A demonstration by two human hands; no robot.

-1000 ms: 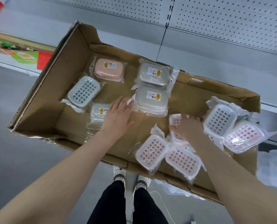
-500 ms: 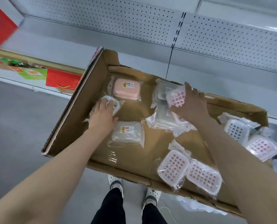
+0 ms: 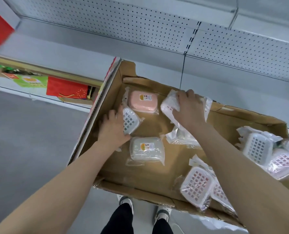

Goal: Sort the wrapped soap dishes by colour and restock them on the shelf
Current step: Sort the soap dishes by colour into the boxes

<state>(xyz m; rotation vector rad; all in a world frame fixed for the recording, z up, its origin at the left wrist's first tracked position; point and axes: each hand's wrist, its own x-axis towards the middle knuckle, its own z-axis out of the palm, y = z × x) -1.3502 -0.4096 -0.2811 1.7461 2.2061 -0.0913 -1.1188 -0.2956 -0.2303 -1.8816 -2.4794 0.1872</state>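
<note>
A shallow cardboard box (image 3: 110, 92) holds several wrapped soap dishes. My left hand (image 3: 113, 127) grips a grey-grid soap dish (image 3: 130, 121) near the box's left wall. My right hand (image 3: 189, 108) holds a pink-grid soap dish (image 3: 170, 105) over the grey dishes at the back middle. A pink lidded dish (image 3: 143, 101) lies at the back left. A grey lidded dish (image 3: 146, 148) lies below my left hand. Two pink-grid dishes (image 3: 197, 185) sit at the front right. A grey-grid dish (image 3: 257, 147) and a pink-grid dish (image 3: 283, 163) lie at the far right.
Grey shelf boards (image 3: 157, 53) with a perforated back panel (image 3: 123, 19) run behind the box. Red and green packaging (image 3: 68, 89) sits on the low shelf at the left. The grey floor (image 3: 30, 141) lies to the left, my shoes (image 3: 127, 202) below the box.
My right hand has lifted a pink-grid dish from the front pile and carried it to the back middle. My left hand has moved left from the lidded grey dish and taken the grey-grid dish.
</note>
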